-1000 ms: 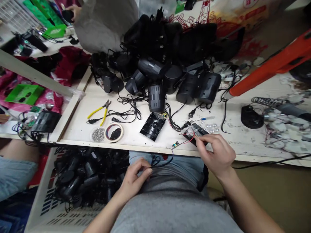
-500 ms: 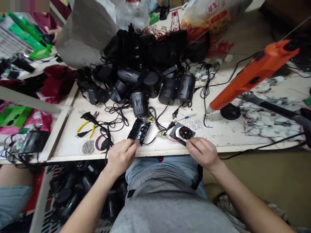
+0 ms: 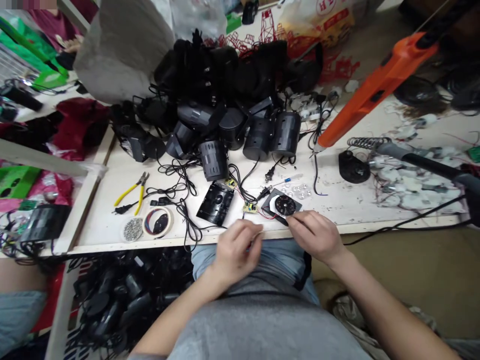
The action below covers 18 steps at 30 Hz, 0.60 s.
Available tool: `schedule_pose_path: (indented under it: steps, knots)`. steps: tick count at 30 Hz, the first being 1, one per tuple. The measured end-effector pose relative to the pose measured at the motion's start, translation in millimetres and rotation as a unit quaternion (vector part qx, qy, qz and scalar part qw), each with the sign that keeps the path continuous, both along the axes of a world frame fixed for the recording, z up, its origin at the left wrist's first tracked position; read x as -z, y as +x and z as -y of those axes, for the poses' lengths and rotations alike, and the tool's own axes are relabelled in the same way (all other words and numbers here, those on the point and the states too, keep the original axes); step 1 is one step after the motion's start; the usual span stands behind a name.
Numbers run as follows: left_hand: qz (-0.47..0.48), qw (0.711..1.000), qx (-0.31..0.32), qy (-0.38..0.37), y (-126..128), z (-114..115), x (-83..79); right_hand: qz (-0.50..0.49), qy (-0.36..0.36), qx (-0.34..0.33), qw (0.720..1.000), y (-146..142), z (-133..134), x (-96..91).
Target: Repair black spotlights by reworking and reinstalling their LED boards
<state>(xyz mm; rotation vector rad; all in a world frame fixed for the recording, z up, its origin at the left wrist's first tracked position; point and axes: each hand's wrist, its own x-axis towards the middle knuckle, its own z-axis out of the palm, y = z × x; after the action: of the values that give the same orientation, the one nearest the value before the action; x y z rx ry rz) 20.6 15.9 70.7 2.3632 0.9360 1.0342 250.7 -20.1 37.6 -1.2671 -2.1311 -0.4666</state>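
My left hand is closed in a pinch just off the table's front edge. A thin pale sliver shows at its fingertips, too small to name. My right hand is closed at the near edge of a round black lamp part, which has a white rim and lies on a dark square plate. Red wires run from it to a small yellow circuit board. Left of the board lies an opened black housing half, its hollow side up and untouched. A blue-tipped screwdriver lies behind the lamp part.
Black cylindrical lamp housings crowd the back. An orange electric screwdriver hangs at the right beside a coiled-spring stand. Yellow-handled pliers, a dish of screws and a tape roll lie at the left.
My left hand has let go of the black housing half and moved right, to the table edge. A black cable that hung over the edge now lies on the table. My right hand has hardly moved.
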Motion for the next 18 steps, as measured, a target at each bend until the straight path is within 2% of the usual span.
schedule_pose_path:
  steps: [3,6,13,18]
  knots:
    - [0.006,0.998,0.002,-0.061,32.3,3.6,22.6,-0.002,-0.005,0.001,1.000,-0.6,1.4,0.4]
    - [0.028,0.994,-0.023,-0.104,42.4,-2.1,35.6,-0.002,-0.007,0.003,1.000,-0.8,1.8,1.3]
    - [0.042,0.985,-0.024,-0.164,36.3,-14.6,33.3,-0.022,-0.006,0.016,1.000,-4.8,0.1,-0.3]
    - [0.028,0.987,-0.008,-0.158,35.8,-17.1,38.6,-0.054,-0.018,0.006,0.998,-5.0,4.7,-6.1]
